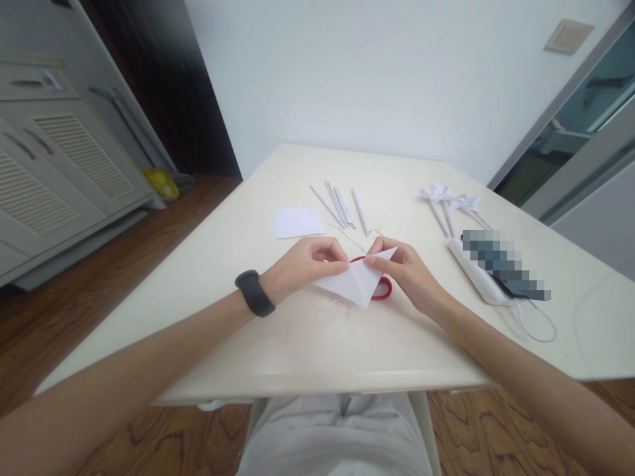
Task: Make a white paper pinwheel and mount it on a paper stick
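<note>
A creased sheet of white paper (354,281) is held above the table between both hands, its lower corner pointing toward me. My left hand (317,261) pinches its upper left edge between thumb and fingers. With thumb and forefinger, my right hand (399,264) grips the paper near its upper right corner. Partly hidden under the paper lie scissors with red handles (381,289). Thin white strips (330,305) rest on the tabletop close to the paper.
Beyond my left hand lies a stack of white paper squares (299,223), with several rolled paper sticks (340,206) beside it. At the right are paper pinwheels (446,198) on sticks, a white power strip (479,274) with a cable, and a blurred-out dark object (506,268).
</note>
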`<action>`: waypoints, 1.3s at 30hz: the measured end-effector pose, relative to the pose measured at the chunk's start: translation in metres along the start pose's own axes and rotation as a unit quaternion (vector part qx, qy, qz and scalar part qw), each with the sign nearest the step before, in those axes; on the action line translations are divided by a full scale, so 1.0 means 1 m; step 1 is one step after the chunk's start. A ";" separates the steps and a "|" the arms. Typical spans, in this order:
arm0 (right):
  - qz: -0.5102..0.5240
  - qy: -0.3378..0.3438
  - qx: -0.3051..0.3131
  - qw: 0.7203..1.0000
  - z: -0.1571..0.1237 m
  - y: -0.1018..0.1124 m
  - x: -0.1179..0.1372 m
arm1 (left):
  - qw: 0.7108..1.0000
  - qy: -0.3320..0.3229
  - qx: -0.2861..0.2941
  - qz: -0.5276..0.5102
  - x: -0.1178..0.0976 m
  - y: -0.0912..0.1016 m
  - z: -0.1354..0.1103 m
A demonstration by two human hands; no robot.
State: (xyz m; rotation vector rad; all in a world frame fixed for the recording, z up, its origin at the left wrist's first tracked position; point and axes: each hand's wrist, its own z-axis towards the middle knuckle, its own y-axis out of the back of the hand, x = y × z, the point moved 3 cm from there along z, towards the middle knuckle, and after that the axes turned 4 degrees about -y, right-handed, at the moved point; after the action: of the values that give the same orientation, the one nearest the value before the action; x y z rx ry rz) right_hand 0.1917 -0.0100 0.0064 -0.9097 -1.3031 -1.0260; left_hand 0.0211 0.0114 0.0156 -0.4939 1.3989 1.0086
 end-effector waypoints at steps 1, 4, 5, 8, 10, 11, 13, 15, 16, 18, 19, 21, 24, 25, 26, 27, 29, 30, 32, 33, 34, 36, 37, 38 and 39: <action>0.003 0.001 -0.002 1.000 0.000 0.001 0.000 | 1.000 0.003 0.001 -0.007 0.000 0.000 0.000; 0.014 0.003 -0.008 1.000 0.000 0.003 0.000 | 1.000 0.007 0.005 -0.027 -0.002 0.000 -0.001; 0.018 0.004 -0.009 1.000 0.000 0.004 0.000 | 0.999 0.007 0.005 -0.031 -0.003 0.000 -0.001; 0.033 0.011 -0.019 0.999 0.001 0.008 0.001 | 0.999 0.012 0.003 -0.041 -0.005 0.000 -0.001; 0.048 0.021 -0.037 0.998 0.003 0.013 0.003 | 0.999 0.012 -0.001 -0.050 -0.006 0.002 -0.001; 0.056 0.027 -0.048 0.997 0.004 0.016 0.004 | 0.999 0.010 -0.003 -0.053 -0.006 0.002 -0.001; 0.073 0.035 -0.066 0.995 0.006 0.023 0.006 | 0.999 0.006 -0.006 -0.054 -0.006 0.004 0.000; 0.089 0.037 -0.079 0.992 0.007 0.028 0.008 | 0.999 0.006 -0.008 -0.049 -0.006 0.005 0.000; 0.095 0.037 -0.083 0.991 0.007 0.030 0.008 | 0.999 0.007 -0.008 -0.047 -0.005 0.006 -0.001; 0.106 0.037 -0.092 0.989 0.008 0.033 0.009 | 0.999 0.010 -0.006 -0.045 -0.005 0.006 -0.001; 0.110 0.037 -0.097 0.988 0.008 0.033 0.008 | 0.999 0.012 -0.005 -0.045 -0.004 0.006 -0.001; 0.116 0.037 -0.107 0.987 0.008 0.034 0.007 | 0.999 0.019 -0.003 -0.042 -0.003 0.006 -0.001; 0.120 0.037 -0.120 0.985 0.008 0.036 0.004 | 0.999 0.025 -0.005 -0.035 -0.001 0.006 0.000; 0.121 0.038 -0.126 0.984 0.008 0.037 0.003 | 0.999 0.025 -0.004 -0.031 -0.001 0.005 0.000; 0.122 0.038 -0.132 0.983 0.009 0.039 0.003 | 0.999 0.023 -0.002 -0.028 0.000 0.005 0.001; 0.122 0.039 -0.137 0.982 0.009 0.041 0.003 | 0.999 0.022 -0.001 -0.024 0.000 0.005 0.001; 0.117 0.038 -0.142 0.982 0.009 0.044 0.002 | 1.000 0.023 -0.005 -0.016 0.003 0.006 0.001; 0.112 0.035 -0.140 0.983 0.010 0.044 0.002 | 1.000 0.022 -0.014 -0.013 0.004 0.007 0.002; 0.096 0.027 -0.129 0.987 0.010 0.042 0.001 | 0.999 0.009 -0.038 -0.012 0.005 0.009 0.002; 0.087 0.022 -0.121 0.989 0.010 0.039 0.000 | 0.999 -0.004 -0.052 -0.012 0.005 0.010 0.002; 0.077 0.016 -0.111 0.991 0.009 0.036 -0.001 | 0.998 -0.020 -0.064 -0.011 0.004 0.011 0.002; 0.056 -0.001 -0.089 0.994 0.008 0.028 -0.002 | 0.996 -0.049 -0.072 -0.004 0.001 0.010 0.001; 0.045 -0.009 -0.078 0.996 0.007 0.024 -0.003 | 0.996 -0.058 -0.068 0.003 0.000 0.008 0.000; 0.034 -0.018 -0.068 0.997 0.006 0.021 -0.004 | 0.996 -0.066 -0.059 0.015 -0.002 0.006 -0.001; 0.024 -0.025 -0.060 0.998 0.005 0.018 -0.005 | 0.996 -0.074 -0.045 0.032 -0.004 0.003 -0.002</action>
State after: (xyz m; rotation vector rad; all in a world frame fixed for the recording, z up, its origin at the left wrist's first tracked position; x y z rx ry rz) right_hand 0.2073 0.0005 0.0028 -1.0582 -1.2650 -1.0578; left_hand 0.0181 0.0104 0.0196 -0.4339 1.2487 1.1407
